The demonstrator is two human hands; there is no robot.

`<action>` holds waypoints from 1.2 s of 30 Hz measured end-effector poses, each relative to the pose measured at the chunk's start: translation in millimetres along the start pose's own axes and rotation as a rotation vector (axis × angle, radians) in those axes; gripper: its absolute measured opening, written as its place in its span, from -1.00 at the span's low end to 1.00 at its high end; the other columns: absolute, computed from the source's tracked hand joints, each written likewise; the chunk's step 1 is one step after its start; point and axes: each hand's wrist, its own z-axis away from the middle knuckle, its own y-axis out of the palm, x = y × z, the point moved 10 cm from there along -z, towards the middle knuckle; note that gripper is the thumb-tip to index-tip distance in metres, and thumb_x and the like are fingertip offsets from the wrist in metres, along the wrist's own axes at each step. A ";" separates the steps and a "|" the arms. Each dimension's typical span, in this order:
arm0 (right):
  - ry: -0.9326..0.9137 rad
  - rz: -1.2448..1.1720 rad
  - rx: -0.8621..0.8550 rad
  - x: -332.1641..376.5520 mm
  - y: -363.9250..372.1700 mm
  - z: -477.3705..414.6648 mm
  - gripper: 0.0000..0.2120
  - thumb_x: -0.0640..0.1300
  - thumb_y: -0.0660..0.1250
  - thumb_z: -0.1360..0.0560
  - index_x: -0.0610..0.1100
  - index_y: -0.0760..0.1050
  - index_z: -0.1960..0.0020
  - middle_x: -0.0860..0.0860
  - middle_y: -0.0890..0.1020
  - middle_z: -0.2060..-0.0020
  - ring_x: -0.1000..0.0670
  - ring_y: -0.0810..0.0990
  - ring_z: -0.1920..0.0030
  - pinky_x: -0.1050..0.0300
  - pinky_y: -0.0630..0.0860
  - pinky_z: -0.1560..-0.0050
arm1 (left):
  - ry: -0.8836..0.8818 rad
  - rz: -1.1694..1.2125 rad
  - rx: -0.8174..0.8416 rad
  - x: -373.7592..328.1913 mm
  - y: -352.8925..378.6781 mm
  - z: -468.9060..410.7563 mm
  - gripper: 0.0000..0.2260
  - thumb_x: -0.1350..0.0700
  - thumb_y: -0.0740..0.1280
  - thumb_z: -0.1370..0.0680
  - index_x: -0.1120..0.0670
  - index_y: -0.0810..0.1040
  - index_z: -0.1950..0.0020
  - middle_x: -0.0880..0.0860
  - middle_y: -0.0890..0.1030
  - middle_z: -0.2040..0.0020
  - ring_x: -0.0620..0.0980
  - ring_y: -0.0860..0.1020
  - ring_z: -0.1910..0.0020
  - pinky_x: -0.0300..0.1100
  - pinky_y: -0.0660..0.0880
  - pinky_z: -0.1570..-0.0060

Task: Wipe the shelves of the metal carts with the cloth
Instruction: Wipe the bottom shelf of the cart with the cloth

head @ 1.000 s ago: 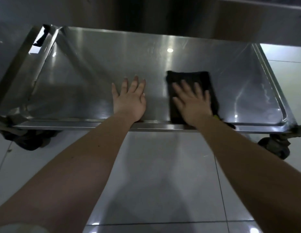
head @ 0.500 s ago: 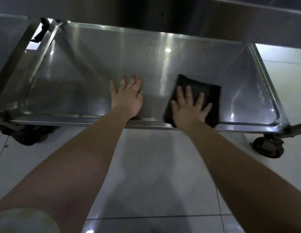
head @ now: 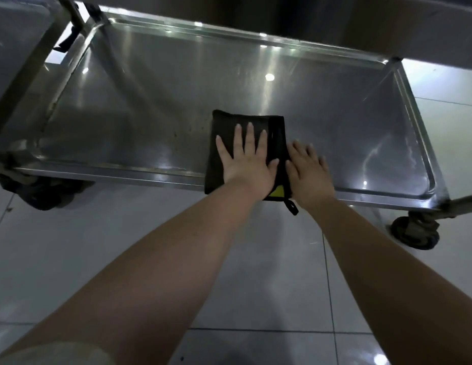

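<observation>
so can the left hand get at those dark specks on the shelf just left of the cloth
Probably yes: the left hand lies flat on the cloth, and the specks sit close by on the shelf with nothing showing in between.

Dim, overhead glare on shelf [head: 176, 101], edges warped

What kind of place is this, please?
Probably a commercial kitchen or a similar service room, as a guess. Signs: a stainless steel cart shelf above a caster wheel, a glossy tiled floor, and the left hand pressing a dark cloth on it.
</observation>
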 end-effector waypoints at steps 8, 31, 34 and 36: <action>-0.033 0.171 0.010 -2.8 8.4 -4.5 -0.49 0.13 -0.14 -0.66 0.13 -0.13 -0.59 0.13 -0.09 -0.58 -0.02 -0.16 -0.57 -0.12 -0.20 -0.53 | -0.044 -0.067 -0.061 96.0 -22.0 -2.8 -0.40 -0.35 -0.10 -0.57 -0.24 -0.17 -0.57 -0.12 -0.20 -0.59 0.16 -0.25 -0.56 0.38 -0.28 -0.39; 0.073 0.243 0.067 15.0 19.2 -18.4 -0.48 0.17 -0.23 -0.63 0.20 -0.32 -0.55 0.15 -0.27 -0.56 -0.31 -0.36 -0.50 -0.36 -0.27 -0.46 | 0.126 -0.099 -0.017 44.2 -10.5 -17.6 -0.48 -0.30 -0.14 -0.61 -0.30 -0.19 -0.54 -0.11 -0.22 -0.59 0.16 -0.27 -0.55 0.41 -0.28 -0.37; 0.079 0.218 0.053 16.0 19.6 -18.6 -0.49 0.20 -0.22 -0.63 0.27 -0.28 -0.54 0.17 -0.22 -0.57 -0.31 -0.31 -0.52 -0.33 -0.28 -0.47 | -0.063 -0.051 -0.103 124.1 -32.5 -36.8 -0.47 -0.31 -0.06 -0.60 -0.31 -0.11 -0.55 -0.14 -0.14 -0.60 0.13 -0.17 -0.57 0.37 -0.21 -0.41; 0.089 0.224 0.053 16.1 19.8 -20.5 -0.49 0.21 -0.22 -0.62 0.28 -0.27 -0.54 0.16 -0.21 -0.57 -0.30 -0.30 -0.52 -0.33 -0.29 -0.47 | -0.226 -0.009 -0.145 180.9 -42.9 -39.8 -0.47 -0.31 -0.05 -0.60 -0.29 -0.07 -0.55 -0.13 -0.12 -0.60 0.13 -0.15 -0.57 0.37 -0.17 -0.42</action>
